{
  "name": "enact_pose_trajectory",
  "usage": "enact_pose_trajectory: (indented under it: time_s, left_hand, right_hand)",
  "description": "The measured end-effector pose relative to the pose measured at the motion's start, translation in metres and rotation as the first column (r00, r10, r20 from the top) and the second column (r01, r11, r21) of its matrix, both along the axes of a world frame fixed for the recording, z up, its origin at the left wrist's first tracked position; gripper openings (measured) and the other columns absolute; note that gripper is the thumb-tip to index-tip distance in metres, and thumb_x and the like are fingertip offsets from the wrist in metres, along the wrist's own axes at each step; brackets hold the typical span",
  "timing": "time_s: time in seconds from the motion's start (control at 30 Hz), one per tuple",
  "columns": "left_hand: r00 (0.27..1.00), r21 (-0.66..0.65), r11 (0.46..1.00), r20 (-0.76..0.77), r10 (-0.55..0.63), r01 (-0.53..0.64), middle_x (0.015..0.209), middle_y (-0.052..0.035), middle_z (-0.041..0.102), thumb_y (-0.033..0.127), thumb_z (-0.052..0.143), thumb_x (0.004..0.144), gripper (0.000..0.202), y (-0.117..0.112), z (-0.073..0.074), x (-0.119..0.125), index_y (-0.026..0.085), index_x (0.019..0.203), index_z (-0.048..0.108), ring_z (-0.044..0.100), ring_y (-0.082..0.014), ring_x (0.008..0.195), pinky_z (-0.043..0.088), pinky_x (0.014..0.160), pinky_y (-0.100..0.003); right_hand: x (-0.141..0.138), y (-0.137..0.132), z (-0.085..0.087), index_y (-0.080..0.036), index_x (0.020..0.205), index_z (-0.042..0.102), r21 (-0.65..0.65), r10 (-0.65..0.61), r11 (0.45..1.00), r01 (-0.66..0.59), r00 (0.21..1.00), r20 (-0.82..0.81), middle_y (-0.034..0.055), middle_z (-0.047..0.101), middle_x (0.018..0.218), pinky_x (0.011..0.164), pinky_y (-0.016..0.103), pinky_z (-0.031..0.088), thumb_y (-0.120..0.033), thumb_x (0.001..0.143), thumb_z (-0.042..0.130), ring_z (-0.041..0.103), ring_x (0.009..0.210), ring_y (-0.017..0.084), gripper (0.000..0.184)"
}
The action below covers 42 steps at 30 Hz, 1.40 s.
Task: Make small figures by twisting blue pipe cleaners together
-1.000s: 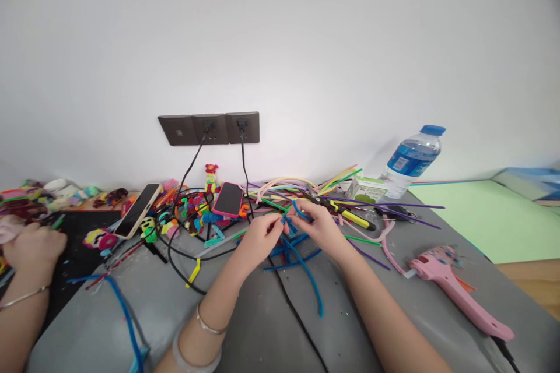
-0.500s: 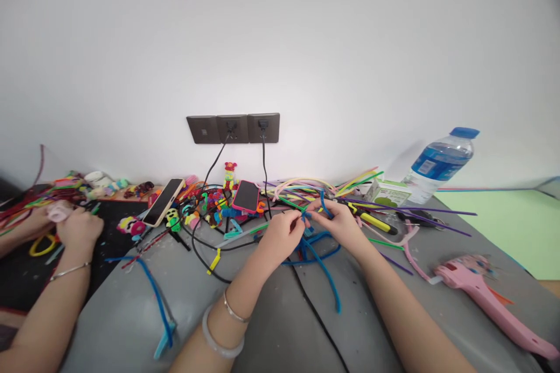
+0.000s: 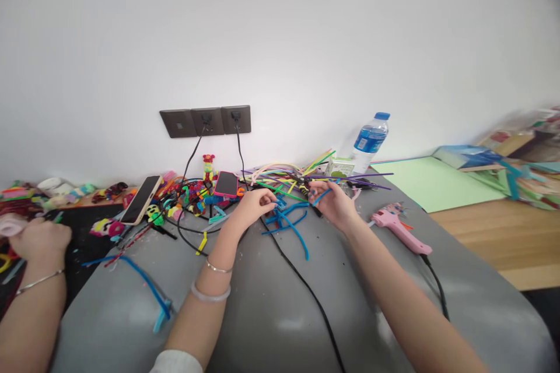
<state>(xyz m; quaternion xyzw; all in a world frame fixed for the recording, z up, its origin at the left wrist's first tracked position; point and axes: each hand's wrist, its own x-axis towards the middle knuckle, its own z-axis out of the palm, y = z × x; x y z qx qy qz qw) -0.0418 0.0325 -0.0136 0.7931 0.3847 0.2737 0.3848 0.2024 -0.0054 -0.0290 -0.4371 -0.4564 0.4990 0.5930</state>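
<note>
My left hand point(image 3: 257, 205) is closed, thumb and forefinger pinching the top of a bent blue pipe-cleaner shape point(image 3: 283, 215). Loose blue ends stick out from this shape to the right and downward over the grey table. To the right, my right hand point(image 3: 335, 205) has its thumb and fingers closed on a blue pipe-cleaner end point(image 3: 322, 197). Whether that end joins the shape is hard to see. Just behind my right hand lie yellow-and-black pliers point(image 3: 303, 186), partly hidden among coloured pipe cleaners point(image 3: 280, 173).
A pink glue gun point(image 3: 405, 232) lies right, its cord running forward. A water bottle point(image 3: 371, 141) and small box point(image 3: 339, 166) stand by the wall. Phones point(image 3: 142, 200) and small figures point(image 3: 209, 168) lie left. Black cables point(image 3: 301, 280) cross the table point(image 3: 262, 326). Another person's hand point(image 3: 41, 239) works far left.
My hands, close together before on the blue pipe cleaners, are now farther apart. The view has turned right, so the table's things sit farther left and more of the right side shows.
</note>
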Motion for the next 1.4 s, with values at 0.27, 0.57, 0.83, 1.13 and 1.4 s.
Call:
enact_pose_trajectory:
  time_s: [0.27,0.57,0.83,1.13,1.4]
  left_hand:
    - [0.968,-0.091,0.991,0.242,-0.071,0.095,0.074,0.0002,0.059,0.025,0.062,0.077,0.012,0.000,-0.003,0.010,0.016,0.084,0.063,0.054,-0.0119,0.063,0.044,0.062,-0.024]
    - [0.844,-0.267,0.960,0.531,0.079,0.079,0.079,0.0008,0.060,0.021,0.070,0.068,0.021,-0.003,-0.007,0.020,0.015,0.087,0.063,0.055,-0.0110,0.070,0.043,0.065,-0.023]
    - [0.769,-0.257,0.963,0.630,0.107,0.076,0.085,-0.0020,0.066,0.021,0.072,0.066,0.020,0.002,-0.011,0.018,0.016,0.085,0.066,0.059,-0.0138,0.077,0.046,0.069,-0.024]
    - [0.752,-0.230,0.973,0.646,0.128,0.032,0.084,-0.0032,0.069,0.022,0.073,0.069,0.018,0.003,-0.010,0.019,0.016,0.086,0.070,0.062,-0.0149,0.078,0.049,0.070,-0.025]
    - [0.705,-0.236,0.972,0.691,0.161,0.009,0.094,-0.0053,0.071,0.026,0.073,0.073,0.015,0.000,-0.012,0.026,0.018,0.087,0.071,0.066,-0.0191,0.092,0.053,0.082,-0.030]
  right_hand:
    - [-0.020,-0.005,0.007,-0.024,0.079,0.057,-0.008,-0.006,1.000,0.005,0.999,-0.043,-0.0046,0.042,0.054,0.053,0.029,0.042,-0.067,0.078,0.059,0.046,0.051,0.015,0.043]
    - [-0.049,-0.015,0.023,-0.021,0.079,0.058,0.121,0.019,0.992,-0.025,0.999,0.051,-0.0014,0.058,0.071,0.065,0.028,0.046,-0.047,0.071,0.077,0.055,0.064,0.014,0.033]
    - [-0.065,0.000,0.020,-0.022,0.070,0.044,0.272,-0.128,0.959,0.077,0.976,0.175,-0.0035,0.049,0.069,0.060,0.025,0.034,-0.029,0.074,0.068,0.043,0.063,0.012,0.025]
    - [-0.075,0.007,0.010,-0.023,0.069,0.035,0.343,-0.242,0.921,0.185,0.961,0.133,-0.0042,0.040,0.068,0.060,0.026,0.030,-0.018,0.076,0.057,0.035,0.062,0.012,0.023]
    - [-0.062,0.008,0.008,-0.023,0.068,0.037,0.374,-0.176,0.924,0.080,0.957,0.230,-0.0032,0.044,0.068,0.060,0.026,0.035,-0.028,0.083,0.061,0.041,0.062,0.013,0.029]
